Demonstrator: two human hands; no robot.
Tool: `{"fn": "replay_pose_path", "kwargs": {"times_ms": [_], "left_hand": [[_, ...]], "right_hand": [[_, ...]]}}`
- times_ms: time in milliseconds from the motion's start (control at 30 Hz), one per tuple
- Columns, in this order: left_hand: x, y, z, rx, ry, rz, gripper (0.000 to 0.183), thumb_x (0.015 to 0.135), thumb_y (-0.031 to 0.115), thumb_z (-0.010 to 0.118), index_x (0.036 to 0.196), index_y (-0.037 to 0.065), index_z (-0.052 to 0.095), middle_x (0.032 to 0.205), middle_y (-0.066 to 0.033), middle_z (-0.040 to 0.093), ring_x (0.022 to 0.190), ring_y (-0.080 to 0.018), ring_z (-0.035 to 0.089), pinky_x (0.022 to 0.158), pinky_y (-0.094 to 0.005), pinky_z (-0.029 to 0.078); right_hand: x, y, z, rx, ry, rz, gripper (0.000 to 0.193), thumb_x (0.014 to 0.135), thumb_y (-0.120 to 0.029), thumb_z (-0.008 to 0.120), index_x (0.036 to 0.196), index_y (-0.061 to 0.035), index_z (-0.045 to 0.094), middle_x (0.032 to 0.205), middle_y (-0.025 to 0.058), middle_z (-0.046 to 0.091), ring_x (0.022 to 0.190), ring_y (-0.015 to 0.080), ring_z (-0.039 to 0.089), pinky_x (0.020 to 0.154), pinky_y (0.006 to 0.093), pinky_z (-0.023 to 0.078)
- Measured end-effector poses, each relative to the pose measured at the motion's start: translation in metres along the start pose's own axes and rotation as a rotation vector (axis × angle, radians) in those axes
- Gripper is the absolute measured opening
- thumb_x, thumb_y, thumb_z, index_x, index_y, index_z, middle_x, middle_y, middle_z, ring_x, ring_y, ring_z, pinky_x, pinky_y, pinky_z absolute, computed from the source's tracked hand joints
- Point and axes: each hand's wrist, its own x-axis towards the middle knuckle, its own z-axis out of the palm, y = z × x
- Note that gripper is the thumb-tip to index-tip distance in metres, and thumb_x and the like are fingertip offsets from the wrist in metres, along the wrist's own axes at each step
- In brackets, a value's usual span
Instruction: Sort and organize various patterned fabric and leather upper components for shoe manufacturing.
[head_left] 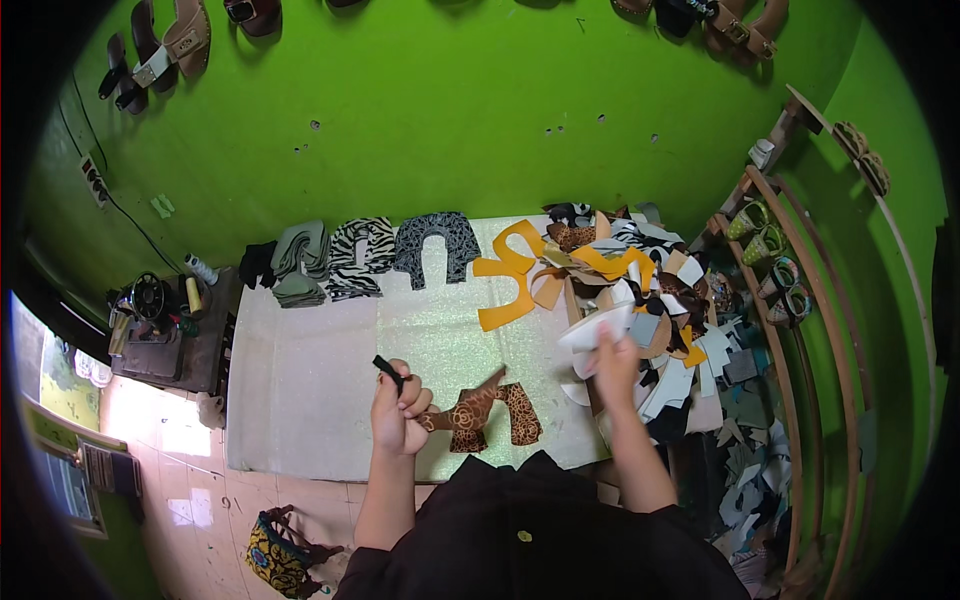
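Note:
Near the table's front edge, my left hand [398, 412] is closed with a small black strip [388, 373] sticking up out of its fist. I cannot make out exactly what the strip is. Brown patterned cut pieces [478, 412], curved and printed in black and tan, lie just right of this fist; one end meets the fingers, and whether it is gripped is hidden. My right hand [614, 368] is closed on a white flat piece [600, 328], slightly blurred, in front of the scrap heap on the right.
Cut pieces in grey-green [302, 262], zebra print [361, 256] and dark print [436, 248] line the table's back. Yellow curved pieces [510, 290] lie beside a large scrap heap [690, 350]. A sewing machine [150, 300] stands left; a wooden rack [775, 330] with sandals stands right.

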Motion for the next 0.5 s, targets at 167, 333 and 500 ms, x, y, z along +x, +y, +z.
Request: {"fn": "replay_pose_path", "kwargs": {"times_ms": [167, 333, 500], "left_hand": [[0.004, -0.002, -0.003, 0.104, 0.006, 0.054, 0.035, 0.098, 0.036, 0.029, 0.098, 0.007, 0.047, 0.058, 0.0018, 0.038, 0.05, -0.0077, 0.036, 0.048, -0.023, 0.037], [0.012, -0.013, 0.008, 0.875, 0.077, -0.234, 0.051, 0.098, 0.04, 0.027, 0.122, 0.0, 0.048, 0.097, -0.0111, 0.058, 0.094, -0.0204, 0.055, 0.091, -0.034, 0.041], [0.016, -0.022, 0.025, 1.539, -0.287, -0.164, 0.047, 0.097, 0.037, 0.027, 0.121, 0.008, 0.055, 0.128, -0.0183, 0.044, 0.117, -0.0298, 0.042, 0.102, -0.0365, 0.026]], "right_hand": [[0.05, 0.017, -0.065, -0.647, 0.236, -0.491, 0.042, 0.076, -0.014, 0.065, 0.113, -0.0002, 0.051, 0.099, 0.0177, 0.056, 0.092, 0.0284, 0.056, 0.076, 0.0364, 0.045], [0.003, -0.022, -0.029, -0.638, -0.243, -0.348, 0.075, 0.067, -0.014, 0.073, 0.132, -0.0057, 0.037, 0.132, 0.0185, 0.039, 0.118, 0.0324, 0.044, 0.095, 0.0401, 0.039], [-0.044, -0.02, 0.035, -0.284, -0.739, -0.683, 0.059, 0.072, -0.016, 0.075, 0.122, -0.0034, 0.046, 0.12, 0.0114, 0.049, 0.108, 0.0198, 0.05, 0.088, 0.0322, 0.044]]}}
